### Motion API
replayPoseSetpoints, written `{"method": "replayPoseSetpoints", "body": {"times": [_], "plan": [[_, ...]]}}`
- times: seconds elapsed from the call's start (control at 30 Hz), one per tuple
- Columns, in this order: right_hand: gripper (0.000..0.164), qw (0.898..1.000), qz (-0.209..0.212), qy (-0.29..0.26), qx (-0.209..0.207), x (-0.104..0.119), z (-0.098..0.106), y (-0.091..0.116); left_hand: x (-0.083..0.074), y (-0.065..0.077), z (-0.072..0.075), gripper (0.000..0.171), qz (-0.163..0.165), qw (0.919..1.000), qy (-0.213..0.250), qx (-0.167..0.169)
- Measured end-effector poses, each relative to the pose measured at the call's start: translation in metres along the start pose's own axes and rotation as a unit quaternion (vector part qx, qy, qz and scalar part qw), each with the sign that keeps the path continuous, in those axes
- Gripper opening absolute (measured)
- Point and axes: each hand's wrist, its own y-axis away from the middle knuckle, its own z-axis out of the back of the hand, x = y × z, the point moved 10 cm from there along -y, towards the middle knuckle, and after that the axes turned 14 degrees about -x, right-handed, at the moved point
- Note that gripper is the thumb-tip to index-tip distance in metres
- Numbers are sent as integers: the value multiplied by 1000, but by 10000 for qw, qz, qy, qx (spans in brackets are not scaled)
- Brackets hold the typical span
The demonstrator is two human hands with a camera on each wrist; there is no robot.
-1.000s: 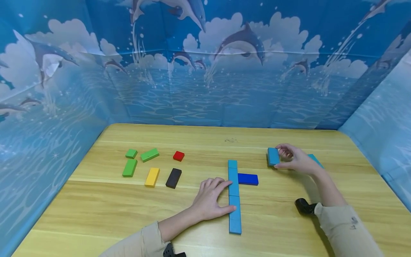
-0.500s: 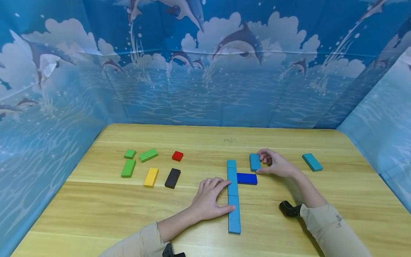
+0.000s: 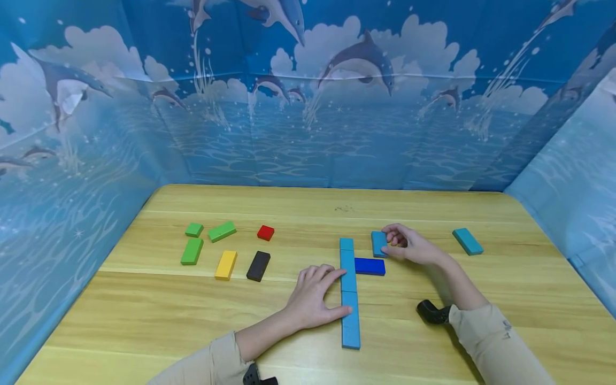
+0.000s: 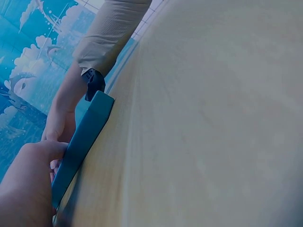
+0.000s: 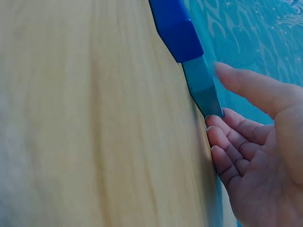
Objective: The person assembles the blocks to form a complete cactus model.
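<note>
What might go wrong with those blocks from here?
Two things, perhaps. The light blue block at the right hand sits very close to the dark blue block, so a nudge could push that one askew. And the left hand touches the row of separate pieces; a slip might open its seams.

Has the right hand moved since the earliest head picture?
Yes, the right hand has moved left in the head view, closer to the dark blue block, which stayed in place.

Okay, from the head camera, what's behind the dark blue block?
Behind the dark blue block lies a light blue block. The right hand covers part of the light one's right edge; its underside can't be seen.
</note>
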Motion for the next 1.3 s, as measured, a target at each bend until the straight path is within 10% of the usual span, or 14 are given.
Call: {"method": "replayPoseSetpoints", "body": {"times": [1.3], "plan": [[40, 9999, 7, -82, 107, 1, -3, 3, 1, 0, 0, 71, 1, 10000, -2, -24]]}}
